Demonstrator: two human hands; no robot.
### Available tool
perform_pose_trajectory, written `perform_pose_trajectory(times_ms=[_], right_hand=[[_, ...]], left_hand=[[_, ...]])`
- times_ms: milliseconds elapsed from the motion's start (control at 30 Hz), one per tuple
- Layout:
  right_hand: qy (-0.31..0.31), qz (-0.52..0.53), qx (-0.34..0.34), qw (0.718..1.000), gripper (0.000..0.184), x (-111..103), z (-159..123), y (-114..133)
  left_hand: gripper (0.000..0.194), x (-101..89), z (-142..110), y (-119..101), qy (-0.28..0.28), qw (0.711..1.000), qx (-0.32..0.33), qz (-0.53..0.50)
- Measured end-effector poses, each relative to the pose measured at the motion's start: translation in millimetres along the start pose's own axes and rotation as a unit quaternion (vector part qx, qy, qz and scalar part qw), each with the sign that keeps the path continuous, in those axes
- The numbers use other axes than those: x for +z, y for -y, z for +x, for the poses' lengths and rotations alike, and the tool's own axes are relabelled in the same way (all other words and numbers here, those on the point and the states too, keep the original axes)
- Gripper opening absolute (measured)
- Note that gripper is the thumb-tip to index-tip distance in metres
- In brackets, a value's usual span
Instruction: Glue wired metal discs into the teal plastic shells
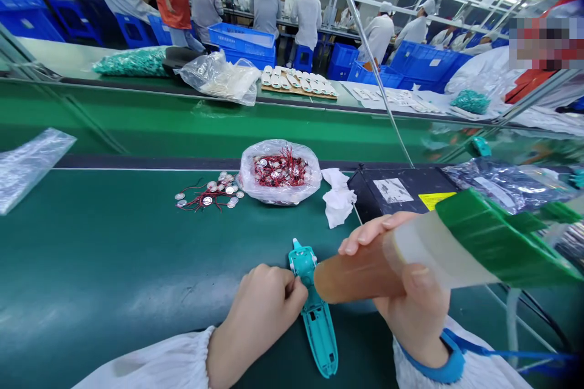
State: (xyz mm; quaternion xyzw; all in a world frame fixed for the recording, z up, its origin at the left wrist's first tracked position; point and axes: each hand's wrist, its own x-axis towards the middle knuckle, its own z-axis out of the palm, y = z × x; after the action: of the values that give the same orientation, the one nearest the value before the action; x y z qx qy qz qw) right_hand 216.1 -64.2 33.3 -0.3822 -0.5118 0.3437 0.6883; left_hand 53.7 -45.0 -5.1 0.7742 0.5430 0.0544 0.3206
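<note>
A blue-green plastic case (316, 316) lies on the green tabletop (91, 267). The left hand (260, 316) pinches its top. The right hand (410, 298) grips a fat tube (360, 276) just beside it. Farther off sit a plastic bag (305, 188) of wired metal discs (279, 170) and loose discs (210, 191).

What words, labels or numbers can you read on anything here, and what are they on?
White label on the black box: too blurred to read.
Yellow label on the black box: too small to read.
Teal plastic case at the left hand: no text shows.
Green-taped tube in the right hand: no text shows.
No word or number can be read.
</note>
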Motion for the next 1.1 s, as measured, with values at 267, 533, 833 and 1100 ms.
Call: perform_pose_trajectory(times_ms=[267,533,833,1100], right_hand=[[-0.027,0.028,0.006,0.999,0.029,3.5,4.4,-1.4],[-0.039,0.037,0.019,0.998,0.026,5.0,6.5,-1.5],[-0.013,0.041,-0.01,0.999,0.025,1.6,2.7,-2.7],[-0.007,0.045,-0.007,0.999,0.022,-0.2,4.0,-2.1]], left_hand=[[0.042,-7.1,-2.3,0.9,0.023,0.999,0.028,0.0],[0.044,0.9,-26.8,-12.3,0.07,0.997,0.023,0.004],[0.035,4.9,-19.7,-7.7,0.051,0.997,0.014,0.057],[0.025,-10.8,-14.4,-6.2,0.076,0.97,0.077,0.218]])
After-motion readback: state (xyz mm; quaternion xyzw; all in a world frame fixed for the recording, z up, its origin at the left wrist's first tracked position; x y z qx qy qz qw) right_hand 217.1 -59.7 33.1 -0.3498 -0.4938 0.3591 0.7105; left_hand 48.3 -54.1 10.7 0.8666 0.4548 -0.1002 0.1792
